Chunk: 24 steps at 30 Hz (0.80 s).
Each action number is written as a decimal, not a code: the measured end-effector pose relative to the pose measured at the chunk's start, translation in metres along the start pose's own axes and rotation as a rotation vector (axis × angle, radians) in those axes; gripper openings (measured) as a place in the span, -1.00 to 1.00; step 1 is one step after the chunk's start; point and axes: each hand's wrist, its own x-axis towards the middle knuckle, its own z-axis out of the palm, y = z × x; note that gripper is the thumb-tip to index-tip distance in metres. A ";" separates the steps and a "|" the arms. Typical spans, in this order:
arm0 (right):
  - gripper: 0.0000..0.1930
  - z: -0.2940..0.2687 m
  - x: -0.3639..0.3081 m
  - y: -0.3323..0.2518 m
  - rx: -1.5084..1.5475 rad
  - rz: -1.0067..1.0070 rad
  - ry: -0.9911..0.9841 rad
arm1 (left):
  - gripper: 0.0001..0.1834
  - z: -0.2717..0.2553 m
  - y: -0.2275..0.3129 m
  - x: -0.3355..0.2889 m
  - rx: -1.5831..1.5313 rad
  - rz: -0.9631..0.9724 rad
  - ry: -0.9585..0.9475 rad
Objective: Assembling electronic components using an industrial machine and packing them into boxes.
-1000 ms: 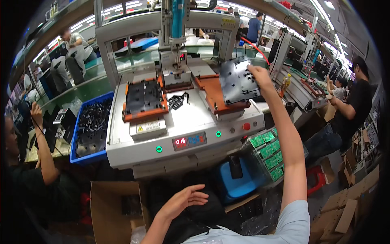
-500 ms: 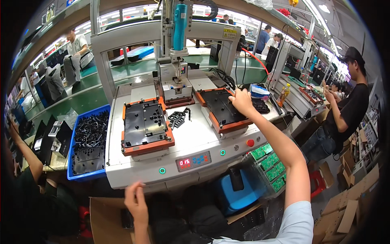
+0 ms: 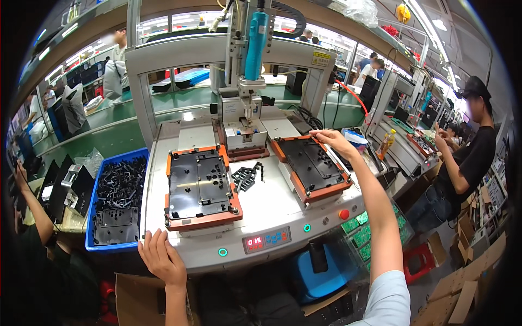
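My right hand reaches to the far right corner of a black plastic panel. Its fingers are stretched out along the panel's edge, with the tips touching near the corner. The panel lies in an orange-red fixture on the right side of a white machine bed. My left hand is by the bed's front left corner, fingers loosely spread and holding nothing. A second black panel sits in the left orange-red fixture. Several small black plastic parts lie between the fixtures.
A teal electric screwdriver hangs upright over the bed. At left stands a blue bin full of black parts. The front carries a control panel and a red button. A person in black stands at right.
My left hand has risen to the bed's front left corner, its fingers spreading. My right hand has shifted to the panel's far corner and flattened. The whole view has shifted slightly.
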 end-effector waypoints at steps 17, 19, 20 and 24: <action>-0.65 0.022 -0.003 -0.007 0.083 0.026 0.170 | -0.77 0.002 0.000 -0.004 0.021 0.011 0.028; -0.59 0.020 -0.039 -0.014 -0.111 0.164 0.303 | -0.77 0.004 -0.001 -0.003 0.017 0.011 0.038; -0.55 0.025 -0.058 -0.010 -0.143 0.133 0.345 | -0.76 0.000 -0.004 -0.004 0.032 0.005 0.050; -0.59 0.095 -0.147 -0.039 -0.328 0.152 0.796 | -0.77 0.000 -0.004 -0.002 0.050 0.006 0.064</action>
